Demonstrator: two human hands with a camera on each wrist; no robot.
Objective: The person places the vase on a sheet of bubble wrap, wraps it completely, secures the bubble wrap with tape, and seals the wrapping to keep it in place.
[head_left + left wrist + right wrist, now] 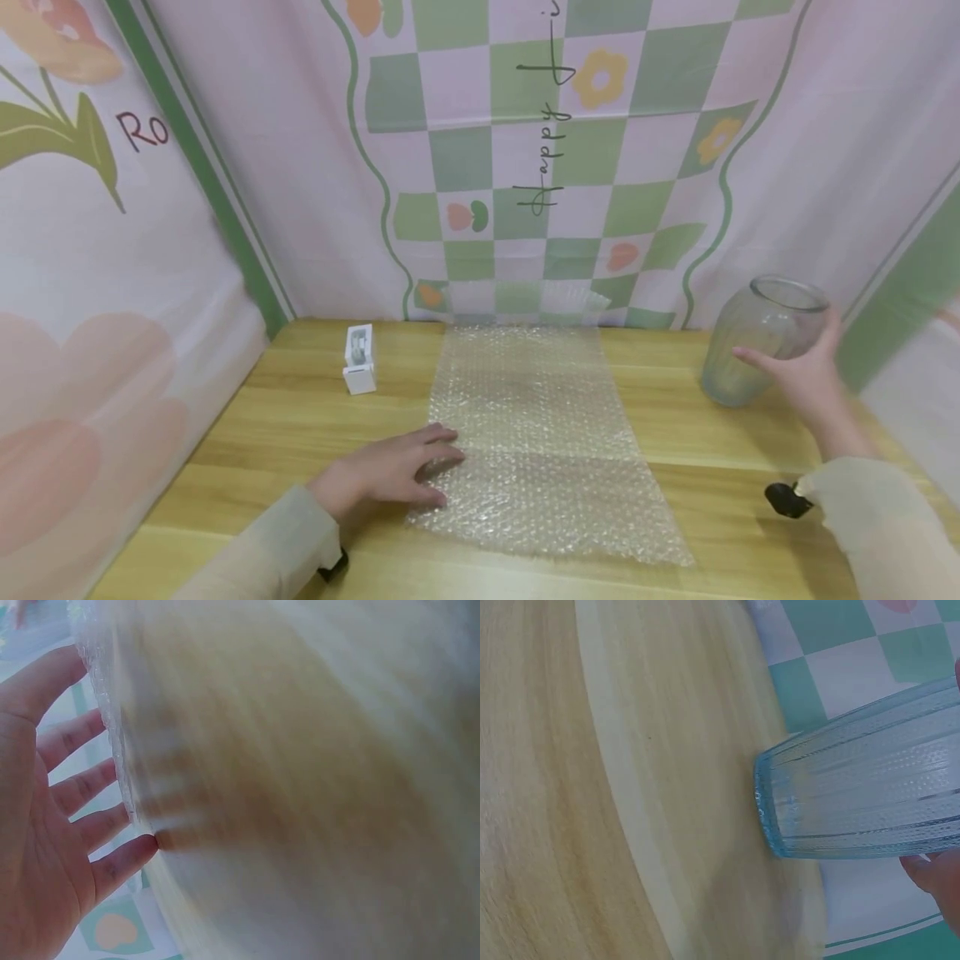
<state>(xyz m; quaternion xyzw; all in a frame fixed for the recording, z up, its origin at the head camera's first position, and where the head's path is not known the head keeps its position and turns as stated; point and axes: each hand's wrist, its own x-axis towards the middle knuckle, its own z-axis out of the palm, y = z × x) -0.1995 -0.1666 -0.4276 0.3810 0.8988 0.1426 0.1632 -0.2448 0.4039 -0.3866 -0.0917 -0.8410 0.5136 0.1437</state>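
Observation:
A sheet of clear bubble wrap (536,433) lies spread on the wooden table. At its left edge my left hand (397,467) rests with fingers spread; the left wrist view shows the fingertips touching the border of the bubble wrap (105,712). On the right, my right hand (813,379) grips a clear ribbed glass vase (750,342), thumb on the near side and fingers behind it. In the right wrist view the vase (862,780) has its base close to the tabletop; whether it touches is unclear. Most of the right hand (937,881) lies outside that view.
A small white tape dispenser (359,362) stands at the back left of the wooden table (285,442). Behind the table hangs a patterned curtain (525,167), which the far end of the bubble wrap reaches. Fabric also hangs along both sides.

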